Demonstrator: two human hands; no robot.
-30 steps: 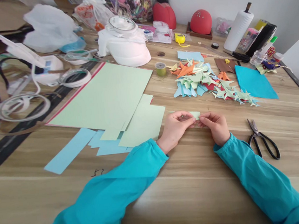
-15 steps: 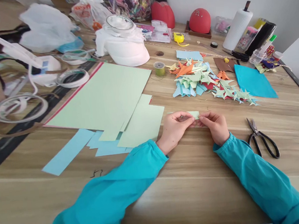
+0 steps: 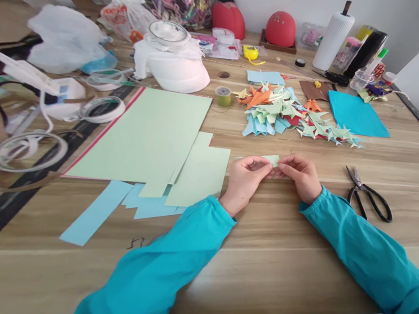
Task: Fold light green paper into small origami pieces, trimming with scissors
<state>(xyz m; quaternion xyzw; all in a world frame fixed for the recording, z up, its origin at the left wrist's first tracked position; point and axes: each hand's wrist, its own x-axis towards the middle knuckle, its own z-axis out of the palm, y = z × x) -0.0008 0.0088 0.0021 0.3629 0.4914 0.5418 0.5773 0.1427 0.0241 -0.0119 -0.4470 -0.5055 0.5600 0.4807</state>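
Note:
Between my fingertips is a small piece of pale green paper (image 3: pixel 272 159), partly hidden by the hands. My left hand (image 3: pixel 246 178) pinches its left side, fingers bent behind it. On the other side my right hand (image 3: pixel 300 174) grips the right edge between thumb and forefinger. Just beyond lies a pile of folded paper cranes (image 3: pixel 271 109) in green, blue, orange and red. Black-handled scissors (image 3: pixel 366 193) rest to the right of my right hand, blades slightly apart. Left of my left hand are cut pale green sheets (image 3: pixel 203 170).
A large pale green sheet (image 3: pixel 144 133) covers the left middle, with blue paper strips (image 3: pixel 96 212) below it. A thread spool (image 3: pixel 223 97) stands near the cranes. Behind are a white cloth-covered form (image 3: pixel 174 64), tape rolls (image 3: pixel 101 109), a yellow tape measure (image 3: pixel 250 52) and a turquoise square (image 3: pixel 357 113).

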